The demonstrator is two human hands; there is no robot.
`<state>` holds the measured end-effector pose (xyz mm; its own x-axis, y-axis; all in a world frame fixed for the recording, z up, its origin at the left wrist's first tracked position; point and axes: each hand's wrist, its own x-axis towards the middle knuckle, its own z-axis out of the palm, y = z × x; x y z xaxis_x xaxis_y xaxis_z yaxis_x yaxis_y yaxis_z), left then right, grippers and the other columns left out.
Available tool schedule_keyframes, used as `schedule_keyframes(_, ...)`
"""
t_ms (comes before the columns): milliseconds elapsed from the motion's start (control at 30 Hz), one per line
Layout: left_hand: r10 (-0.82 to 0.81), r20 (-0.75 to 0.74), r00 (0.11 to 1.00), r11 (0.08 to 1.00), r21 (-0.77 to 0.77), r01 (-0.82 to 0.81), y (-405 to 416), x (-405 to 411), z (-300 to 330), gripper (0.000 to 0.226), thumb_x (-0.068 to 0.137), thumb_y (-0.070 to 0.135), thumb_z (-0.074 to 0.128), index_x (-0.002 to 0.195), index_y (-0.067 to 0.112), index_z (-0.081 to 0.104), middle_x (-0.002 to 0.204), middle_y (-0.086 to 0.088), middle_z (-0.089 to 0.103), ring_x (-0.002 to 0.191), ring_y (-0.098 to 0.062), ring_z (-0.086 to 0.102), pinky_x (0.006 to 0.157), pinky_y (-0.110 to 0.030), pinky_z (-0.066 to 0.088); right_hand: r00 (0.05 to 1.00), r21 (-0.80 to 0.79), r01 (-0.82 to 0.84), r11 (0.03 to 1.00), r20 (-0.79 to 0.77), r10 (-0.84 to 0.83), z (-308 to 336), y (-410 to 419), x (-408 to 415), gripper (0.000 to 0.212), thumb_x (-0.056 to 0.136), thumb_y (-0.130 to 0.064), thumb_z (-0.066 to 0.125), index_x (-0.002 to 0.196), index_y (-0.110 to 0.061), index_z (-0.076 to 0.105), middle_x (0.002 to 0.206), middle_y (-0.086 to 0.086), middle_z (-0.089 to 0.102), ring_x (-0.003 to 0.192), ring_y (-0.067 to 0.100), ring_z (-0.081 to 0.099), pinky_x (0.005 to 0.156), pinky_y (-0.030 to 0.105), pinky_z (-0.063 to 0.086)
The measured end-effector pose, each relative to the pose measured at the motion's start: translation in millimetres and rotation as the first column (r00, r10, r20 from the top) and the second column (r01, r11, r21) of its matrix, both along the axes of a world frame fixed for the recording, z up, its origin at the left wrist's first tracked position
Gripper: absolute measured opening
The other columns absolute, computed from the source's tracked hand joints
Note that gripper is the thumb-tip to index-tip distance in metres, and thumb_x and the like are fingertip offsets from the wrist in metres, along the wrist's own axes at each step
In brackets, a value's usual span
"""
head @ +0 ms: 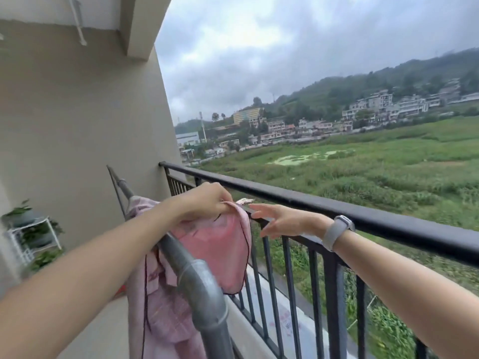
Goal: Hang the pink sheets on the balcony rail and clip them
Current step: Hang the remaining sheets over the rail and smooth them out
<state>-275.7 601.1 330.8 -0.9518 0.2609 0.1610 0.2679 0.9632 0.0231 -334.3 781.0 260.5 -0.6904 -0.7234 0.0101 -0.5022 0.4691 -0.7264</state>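
While pinching the top hem of the pink sheet (220, 244) between curled fingers (226, 205), left hand (207, 200) holds that corner up just inside the black balcony rail (337, 206), cloth hanging down from the pinch toward the grey pipe rack (199, 278). Draped over that rack, not yet over the rail: most of the sheet falls on the near side, a paler bundle of it trailing below the left forearm. Right hand (280, 221), grey watch (337, 231) on the wrist, reaches leftward with fingers straight and spread, empty, tips just beside the held corner, touching or not, hard to tell. Long axis of the free edge running down and away from the pinch, dark piping marking it. Rail lying beyond and slightly above both hands, running left to right across the view. Right hand nearer the rail; left hand nearer the cloth. Probably next: taking a second hold further along the hem, then lifting outward over the rail. Small pale object (245, 201) at the rail beyond the left knuckles, possibly a clip, too blurred to confirm.
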Motion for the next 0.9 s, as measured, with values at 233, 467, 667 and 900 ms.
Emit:
schedule_keyframes(233,0.093,-0.05,0.994,0.936,0.344,-0.07,-26,28,12,0.019,0.075,0.031,0.068,0.081,0.02,0.054,0.066,0.009,0.055,0.064,-0.009,0.049,0.062,-0.028,0.04,0.969,-0.572,-0.049,0.819,-0.226,-0.099,-2,-72,40,0.018,0.088,-0.015,0.056,0.104,-0.006,0.059,0.088,0.003,0.06,0.077,0.009,0.054,0.066,0.019,0.044)
schedule_keyframes(467,0.243,-0.364,0.899,0.943,0.305,-0.131,-55,66,-3,0.021,0.074,0.047,0.064,0.081,0.027,0.061,0.083,0.011,0.061,0.079,-0.011,0.06,0.073,-0.031,0.049,0.857,-0.574,-0.037,0.818,-0.439,-0.27,14,-76,27,0.022,0.086,0.005,0.044,0.088,0.001,0.065,0.08,0.014,0.067,0.068,0.023,0.058,0.056,0.033,0.045)
schedule_keyframes(667,0.272,-0.4,0.875,0.816,0.578,0.01,-85,86,-36,0.016,0.079,0.036,0.065,0.09,0.024,0.068,0.102,0.01,0.062,0.095,-0.008,0.058,0.088,-0.026,0.047,0.809,-0.6,-0.004,0.8,-0.473,-0.35,38,-77,18,0.03,0.087,0.007,0.04,0.104,0.0,0.065,0.091,-0.001,0.061,0.082,0.015,0.058,0.061,0.005,0.045)
schedule_keyframes(900,0.174,-0.308,0.935,0.845,0.535,0.019,-82,74,-23,0.049,0.069,0.056,0.066,0.11,0.031,0.058,0.124,0.012,0.053,0.116,-0.007,0.049,0.103,-0.037,0.039,0.707,-0.696,0.026,0.718,-0.495,-0.505,89,-61,1,0.03,0.088,0.006,0.042,0.105,-0.001,0.065,0.092,-0.002,0.06,0.08,0.013,0.055,0.058,0.004,0.041)
